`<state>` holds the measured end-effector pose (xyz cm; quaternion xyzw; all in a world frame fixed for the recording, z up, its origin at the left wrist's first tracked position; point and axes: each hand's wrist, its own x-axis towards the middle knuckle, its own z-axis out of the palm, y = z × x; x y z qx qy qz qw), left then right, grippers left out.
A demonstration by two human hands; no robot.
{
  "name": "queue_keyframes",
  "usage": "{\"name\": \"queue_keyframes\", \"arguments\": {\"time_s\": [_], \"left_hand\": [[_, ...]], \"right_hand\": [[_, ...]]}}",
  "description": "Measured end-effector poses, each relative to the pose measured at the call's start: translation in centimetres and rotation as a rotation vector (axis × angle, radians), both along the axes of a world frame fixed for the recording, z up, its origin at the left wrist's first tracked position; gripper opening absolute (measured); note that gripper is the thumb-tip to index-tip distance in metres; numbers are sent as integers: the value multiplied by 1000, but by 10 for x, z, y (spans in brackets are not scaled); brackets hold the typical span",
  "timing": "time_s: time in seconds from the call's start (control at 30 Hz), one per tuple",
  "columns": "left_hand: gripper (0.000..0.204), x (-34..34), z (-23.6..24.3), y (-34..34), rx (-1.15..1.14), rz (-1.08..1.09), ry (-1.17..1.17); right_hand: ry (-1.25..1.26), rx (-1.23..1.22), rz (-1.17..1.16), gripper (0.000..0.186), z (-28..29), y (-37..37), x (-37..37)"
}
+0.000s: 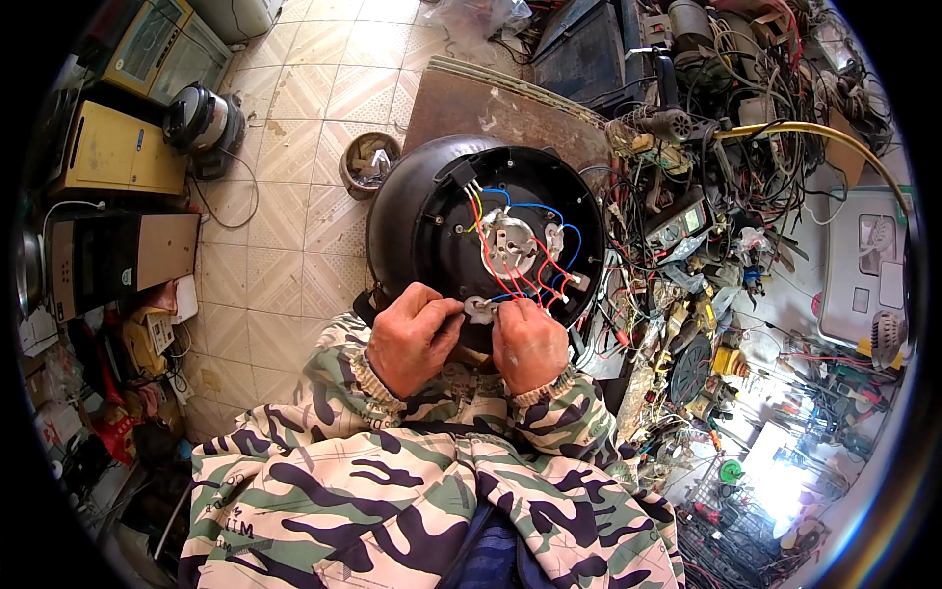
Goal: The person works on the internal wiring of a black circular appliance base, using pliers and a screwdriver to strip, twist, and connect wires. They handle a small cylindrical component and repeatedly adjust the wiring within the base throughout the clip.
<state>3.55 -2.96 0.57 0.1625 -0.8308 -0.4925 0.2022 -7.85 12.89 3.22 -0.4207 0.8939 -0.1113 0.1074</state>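
A round black cooker body [422,211] lies upside down in front of me, its open base showing red, blue and white wires [535,265] and a metal centre plate [510,240]. Both hands work at the near rim. My left hand [412,339] pinches a small silver metal part [481,310] from the left. My right hand [530,344] grips the same part and the wire ends from the right. Camouflage sleeves cover both forearms.
A cluttered bench [746,324] of wires, tools and circuit parts fills the right side. A brown board [491,108] lies behind the cooker. On the tiled floor [294,236] stand a small bucket [369,162], another cooker [201,123] and boxes at left.
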Motion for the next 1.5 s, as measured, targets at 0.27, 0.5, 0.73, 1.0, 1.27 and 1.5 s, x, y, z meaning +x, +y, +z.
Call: {"name": "queue_keyframes", "arguments": {"time_s": [0.27, 0.5, 0.73, 1.0, 1.27, 1.5], "left_hand": [[23, 1, -1, 1, -5, 5, 3], [22, 0, -1, 0, -3, 1, 2], [22, 0, -1, 0, -3, 0, 4], [21, 0, -1, 0, -2, -3, 7], [22, 1, -1, -1, 1, -4, 9], [22, 1, 0, 0, -4, -2, 1]], "right_hand": [[12, 57, 21, 3, 1, 0, -2], [56, 56, 15, 14, -2, 0, -1], [85, 24, 17, 22, -7, 3, -1], [71, 22, -33, 25, -2, 0, 3], [10, -87, -34, 14, 1, 2, 3], [-22, -75, -7, 13, 1, 2, -2]]}}
